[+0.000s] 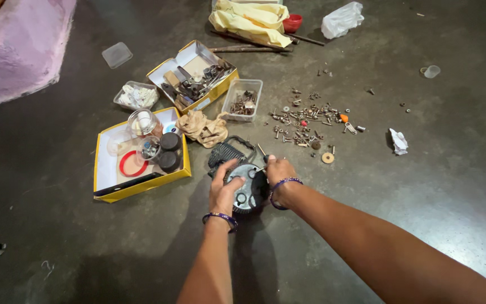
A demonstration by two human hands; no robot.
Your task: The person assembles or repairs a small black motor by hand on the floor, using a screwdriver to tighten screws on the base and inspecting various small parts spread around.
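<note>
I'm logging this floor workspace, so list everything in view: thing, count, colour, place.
round machine part: one, black and grey, under both hands
yellow boxes: two, left of the part and behind it
clear plastic tubs: three, around the far box
crumpled rag: one, tan, between the boxes
loose screws and bolts: many, metal, scattered at centre right
yellow cloth: one, far top
white bag: one, top right
left hand: on the part
right hand: holding a thin tool to the part
</note>
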